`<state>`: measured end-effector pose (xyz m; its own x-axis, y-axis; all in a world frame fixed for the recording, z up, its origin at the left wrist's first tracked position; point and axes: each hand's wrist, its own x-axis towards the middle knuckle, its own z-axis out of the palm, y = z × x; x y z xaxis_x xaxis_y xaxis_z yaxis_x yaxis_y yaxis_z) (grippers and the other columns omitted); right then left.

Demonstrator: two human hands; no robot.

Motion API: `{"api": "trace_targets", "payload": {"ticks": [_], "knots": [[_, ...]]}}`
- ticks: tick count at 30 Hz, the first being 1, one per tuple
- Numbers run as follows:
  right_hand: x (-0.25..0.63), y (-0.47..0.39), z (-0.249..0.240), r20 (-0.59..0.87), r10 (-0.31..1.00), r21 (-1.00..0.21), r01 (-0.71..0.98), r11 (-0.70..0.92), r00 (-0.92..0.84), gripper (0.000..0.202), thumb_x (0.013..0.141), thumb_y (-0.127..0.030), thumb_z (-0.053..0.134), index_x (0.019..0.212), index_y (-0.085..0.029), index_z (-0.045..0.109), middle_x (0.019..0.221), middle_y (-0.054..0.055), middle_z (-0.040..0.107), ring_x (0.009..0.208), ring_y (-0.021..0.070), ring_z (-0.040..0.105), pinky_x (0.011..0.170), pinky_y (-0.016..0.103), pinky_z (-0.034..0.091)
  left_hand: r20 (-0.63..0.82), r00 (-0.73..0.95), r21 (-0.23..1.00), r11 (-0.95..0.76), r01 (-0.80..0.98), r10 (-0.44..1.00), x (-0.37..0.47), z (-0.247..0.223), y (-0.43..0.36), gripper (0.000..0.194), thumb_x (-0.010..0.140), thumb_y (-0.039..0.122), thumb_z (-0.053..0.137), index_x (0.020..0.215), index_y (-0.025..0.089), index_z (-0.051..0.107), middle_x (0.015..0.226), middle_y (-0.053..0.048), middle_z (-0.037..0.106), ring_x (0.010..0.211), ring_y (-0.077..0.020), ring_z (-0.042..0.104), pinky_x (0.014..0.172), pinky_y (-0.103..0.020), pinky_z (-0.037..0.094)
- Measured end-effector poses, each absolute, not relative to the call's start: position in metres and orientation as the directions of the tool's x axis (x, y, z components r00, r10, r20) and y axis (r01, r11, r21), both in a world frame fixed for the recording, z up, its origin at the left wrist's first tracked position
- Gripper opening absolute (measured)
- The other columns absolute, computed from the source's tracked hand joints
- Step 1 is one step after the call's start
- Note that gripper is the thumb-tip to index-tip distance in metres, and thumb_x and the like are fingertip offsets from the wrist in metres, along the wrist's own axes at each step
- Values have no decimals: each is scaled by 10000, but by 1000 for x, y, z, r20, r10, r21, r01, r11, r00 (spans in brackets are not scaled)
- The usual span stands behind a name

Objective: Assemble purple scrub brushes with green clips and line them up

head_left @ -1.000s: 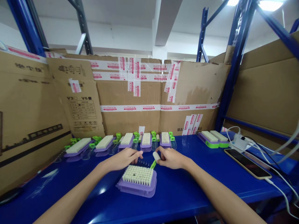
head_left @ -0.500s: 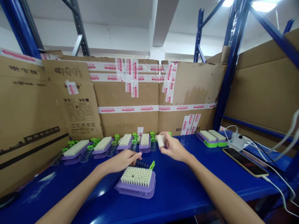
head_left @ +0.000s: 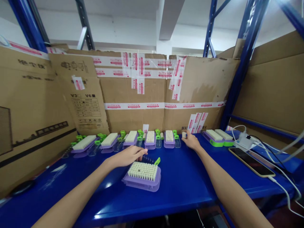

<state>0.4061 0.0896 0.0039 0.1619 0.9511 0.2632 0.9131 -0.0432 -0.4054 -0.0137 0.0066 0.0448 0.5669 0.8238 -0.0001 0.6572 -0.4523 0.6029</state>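
In the foreground lies a purple brush [head_left: 142, 176] with cream bristles facing up. Just behind it, my left hand [head_left: 130, 155] has curled fingers beside a row of dark coils [head_left: 149, 159] and a bright green clip [head_left: 157, 161]. Whatever those fingers hold is hidden. At the right end of the back row, my right hand [head_left: 191, 141] has its fingertips on a small beige cylinder [head_left: 184, 135]. Left of it stand another purple brush [head_left: 169, 136] and a clear holder [head_left: 177, 142] with a green top.
Several more purple brushes, such as one at the left [head_left: 84, 142], line the cardboard wall [head_left: 133, 117]. Two green-edged brushes [head_left: 217, 142] sit at the right. A phone [head_left: 251, 161] and white cables [head_left: 273, 186] lie along the right side of the blue table [head_left: 185, 186].
My right hand has moved right, from beside the back row to its right end. A purple brush now shows where it was. My left hand remains behind the foreground brush.
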Motion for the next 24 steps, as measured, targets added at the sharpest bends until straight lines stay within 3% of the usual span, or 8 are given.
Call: {"api": "trace_targets", "payload": {"ticks": [8, 12, 18, 24], "knots": [[399, 103, -3, 259, 962, -359, 933, 13, 86, 536, 1106, -349, 610, 1630, -284, 517, 1405, 146, 770, 1240, 309, 766, 1009, 368, 527, 4, 587, 630, -458, 627, 809, -15, 41, 9, 759, 1111, 805, 406, 1242, 186, 825, 1019, -106, 819, 924, -261, 751, 861, -360, 551], [399, 106, -6, 267, 963, -367, 928, 64, 39, 450, 1126, -283, 583, 1575, -253, 573, 1373, 127, 790, 1254, 276, 757, 1033, 345, 531, -3, 586, 625, -455, 634, 810, -14, 42, 8, 775, 1103, 818, 401, 1251, 183, 819, 1046, -110, 815, 945, -262, 743, 871, -362, 549], [397, 108, -6, 294, 955, -375, 913, 160, -46, 458, 1092, -131, 539, 1533, -173, 654, 1537, 136, 755, 1436, 245, 680, 1225, 325, 457, -18, 587, 634, -445, 633, 809, -13, 44, 6, 816, 1082, 848, 394, 1315, 176, 793, 1083, -110, 805, 976, -268, 725, 907, -378, 557], [396, 103, -6, 355, 935, -370, 915, 162, -21, 573, 1011, -93, 546, 1549, -238, 681, 1490, 105, 779, 1405, 306, 667, 1264, 448, 450, -27, 593, 667, -427, 610, 805, -14, 41, 9, 865, 1056, 903, 381, 1334, 193, 789, 1171, -116, 807, 984, -271, 728, 918, -401, 576]]}}
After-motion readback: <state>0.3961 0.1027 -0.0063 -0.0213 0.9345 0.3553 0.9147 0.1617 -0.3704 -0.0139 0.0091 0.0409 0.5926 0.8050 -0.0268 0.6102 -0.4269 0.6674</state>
